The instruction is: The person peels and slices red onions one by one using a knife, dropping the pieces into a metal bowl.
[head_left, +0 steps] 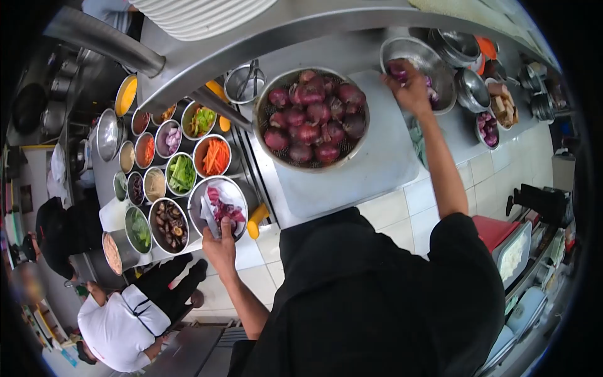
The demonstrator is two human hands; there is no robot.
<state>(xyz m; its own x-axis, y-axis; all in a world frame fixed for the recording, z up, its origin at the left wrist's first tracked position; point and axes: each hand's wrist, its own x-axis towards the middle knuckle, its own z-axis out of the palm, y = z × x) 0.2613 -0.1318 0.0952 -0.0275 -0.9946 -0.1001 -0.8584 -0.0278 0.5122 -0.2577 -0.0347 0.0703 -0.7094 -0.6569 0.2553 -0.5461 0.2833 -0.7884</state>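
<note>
My left hand (221,250) is closed at the near rim of a metal pot (242,185), with what looks like a knife (206,213) in it, blade pointing away from me. Red-purple onion skins (223,204) lie in that pot, close by my thumb. At the far right, my right hand (411,91) reaches into a metal bowl (446,94) with its fingers around a red onion (397,68). Between my hands, a perforated metal bowl (259,129) heaped with whole red onions (311,116) stands on a white cutting board (352,188).
Several metal containers of cut vegetables, including carrot strips (215,157) and mushrooms (171,225), stand left. A steel shelf rail (326,28) crosses overhead, bearing stacked plates (201,16). A person in a white shirt (116,323) is at lower left. More bowls (472,90) stand right.
</note>
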